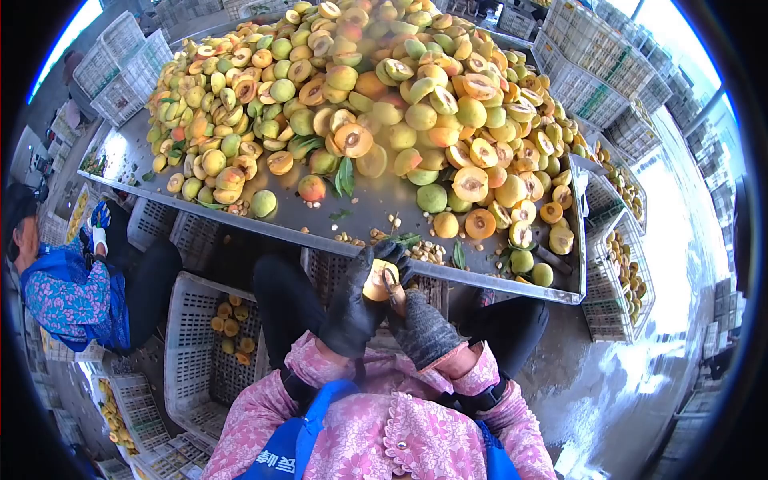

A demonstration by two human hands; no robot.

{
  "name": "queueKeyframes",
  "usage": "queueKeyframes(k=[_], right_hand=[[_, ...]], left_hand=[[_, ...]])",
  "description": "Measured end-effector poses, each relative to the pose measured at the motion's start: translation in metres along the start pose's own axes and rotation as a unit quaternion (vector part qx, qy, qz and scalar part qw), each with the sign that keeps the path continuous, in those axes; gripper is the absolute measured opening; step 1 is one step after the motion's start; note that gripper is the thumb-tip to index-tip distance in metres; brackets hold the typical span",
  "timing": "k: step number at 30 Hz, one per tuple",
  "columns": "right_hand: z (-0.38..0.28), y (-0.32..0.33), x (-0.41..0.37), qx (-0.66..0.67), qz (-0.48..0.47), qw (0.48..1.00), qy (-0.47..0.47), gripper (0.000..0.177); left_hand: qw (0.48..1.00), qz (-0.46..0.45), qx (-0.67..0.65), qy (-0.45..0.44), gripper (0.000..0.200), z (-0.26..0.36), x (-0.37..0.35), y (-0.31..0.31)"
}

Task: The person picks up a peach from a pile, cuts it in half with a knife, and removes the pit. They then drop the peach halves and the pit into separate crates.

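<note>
My left hand (350, 308), in a black glove, is closed around a peach half (375, 283) above the table's front edge. In a worn grey-black glove, my right hand (426, 326) grips a small pitting tool (395, 294); its curved metal end overlaps the cut face of the peach. Just beyond my hands, loose pits (426, 253) and a few green leaves (406, 239) lie on the metal table (308, 234). A large heap of whole and halved yellow peaches (353, 140) covers most of the tabletop.
By my left leg stands a plastic crate (186, 352) with several peach halves (232, 324) in it. Another person (68, 280) sits at the left. Crates of peaches (624, 280) stand at the right, below stacked crates (596, 60). The table has a raised metal rim (512, 291).
</note>
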State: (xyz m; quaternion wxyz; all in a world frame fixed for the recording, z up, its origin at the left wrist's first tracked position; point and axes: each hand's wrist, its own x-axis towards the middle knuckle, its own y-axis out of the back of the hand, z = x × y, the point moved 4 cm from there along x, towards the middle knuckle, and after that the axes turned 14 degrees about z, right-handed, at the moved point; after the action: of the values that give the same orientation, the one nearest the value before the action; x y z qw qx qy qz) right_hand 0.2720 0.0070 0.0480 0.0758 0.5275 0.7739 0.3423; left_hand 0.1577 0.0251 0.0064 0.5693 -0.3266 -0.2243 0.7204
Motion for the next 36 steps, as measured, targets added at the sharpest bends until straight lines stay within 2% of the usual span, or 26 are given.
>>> queueKeyframes(k=[2, 5, 6, 8, 11, 13, 15, 17, 20, 23, 24, 25, 26, 29, 32, 35, 36], right_hand=[[0.003, -0.005, 0.000, -0.028, 0.003, 1.000, 0.013, 0.040], [0.009, -0.008, -0.002, -0.029, 0.037, 0.999, 0.025, 0.042], [0.014, -0.009, -0.003, 0.043, 0.015, 0.998, -0.047, 0.043], [0.022, -0.014, -0.009, 0.183, -0.032, 0.964, -0.191, 0.047], [0.033, -0.019, -0.013, 0.261, 0.035, 0.948, -0.179, 0.032], [0.031, -0.017, -0.011, 0.287, 0.041, 0.939, -0.184, 0.031], [0.024, -0.012, -0.009, 0.311, 0.029, 0.919, -0.240, 0.030], [0.015, -0.007, -0.007, 0.327, 0.001, 0.880, -0.344, 0.029], [0.018, -0.007, -0.001, 0.234, 0.041, 0.950, -0.204, 0.028], [0.026, -0.017, -0.004, 0.217, 0.038, 0.958, -0.183, 0.024], [0.029, -0.018, -0.005, 0.202, 0.032, 0.962, -0.181, 0.028], [0.032, -0.018, -0.006, 0.186, 0.026, 0.966, -0.180, 0.033], [0.034, -0.018, -0.007, 0.171, 0.020, 0.969, -0.178, 0.039], [0.024, -0.012, -0.002, 0.172, 0.050, 0.976, -0.125, 0.023], [0.022, -0.012, 0.000, 0.120, 0.057, 0.988, -0.082, 0.026], [0.014, -0.006, -0.001, 0.088, -0.032, 0.988, -0.126, 0.033], [0.015, -0.006, -0.002, 0.091, -0.022, 0.989, -0.116, 0.033]], left_hand=[[0.995, 0.042, 0.072, -0.049, 0.046, 0.008, -0.006, -0.011], [0.996, -0.006, -0.085, 0.016, 0.045, 0.014, -0.008, -0.022], [0.995, -0.016, -0.093, 0.024, 0.046, 0.016, -0.008, -0.024], [0.992, -0.035, -0.110, 0.041, 0.048, 0.021, -0.009, -0.026], [0.995, -0.087, 0.026, -0.046, 0.050, 0.036, -0.014, -0.036], [0.995, -0.091, -0.005, -0.039, 0.051, 0.037, -0.012, -0.037], [0.995, -0.094, -0.028, -0.020, 0.052, 0.040, -0.011, -0.038], [0.995, -0.095, -0.042, 0.011, 0.051, 0.044, -0.012, -0.038], [0.987, -0.100, 0.127, -0.020, 0.045, 0.044, -0.011, -0.024], [0.930, -0.144, 0.306, -0.143, 0.041, 0.049, -0.014, -0.023], [0.981, -0.111, 0.154, -0.030, 0.041, 0.044, -0.011, -0.020], [0.994, -0.073, -0.005, 0.084, 0.041, 0.038, -0.008, -0.019], [0.967, -0.032, -0.163, 0.195, 0.040, 0.032, -0.008, -0.019], [0.945, -0.012, -0.245, 0.217, 0.042, 0.031, -0.008, -0.023], [0.996, -0.033, -0.064, 0.050, 0.047, 0.024, -0.002, -0.013], [0.965, 0.016, -0.210, 0.158, 0.045, 0.020, -0.002, -0.015], [0.975, 0.018, -0.184, 0.127, 0.044, 0.020, -0.002, -0.015]])
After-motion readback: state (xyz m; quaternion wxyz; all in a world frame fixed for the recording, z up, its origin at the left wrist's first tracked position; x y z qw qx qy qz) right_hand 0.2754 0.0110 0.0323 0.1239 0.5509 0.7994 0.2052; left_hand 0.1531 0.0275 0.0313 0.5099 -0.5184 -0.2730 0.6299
